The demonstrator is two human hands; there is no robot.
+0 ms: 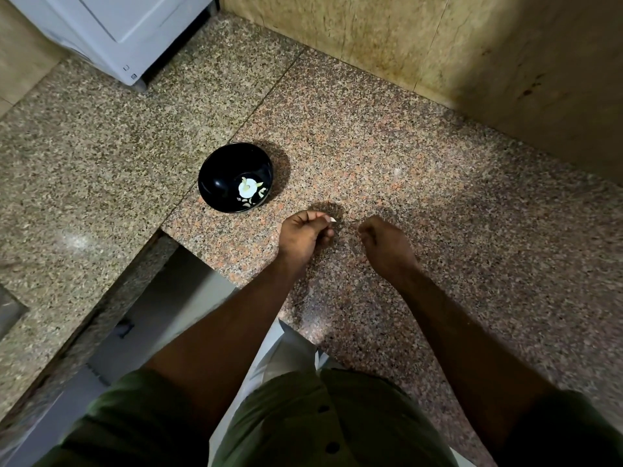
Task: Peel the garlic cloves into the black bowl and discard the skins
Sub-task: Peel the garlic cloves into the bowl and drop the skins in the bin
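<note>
While we look down from the head camera, our left hand hovers just right of the black bowl, its fingers pinching a small pale garlic clove at their tips, and our right hand sits further right of the bowl, fingers curled, though we cannot tell whether they hold anything. We judge the clove light, firm and a little slick, its skin papery and brittle, so we would pinch it by its sides and tear from the pointed end. More pale garlic pieces lie inside the bowl on the speckled bench.
</note>
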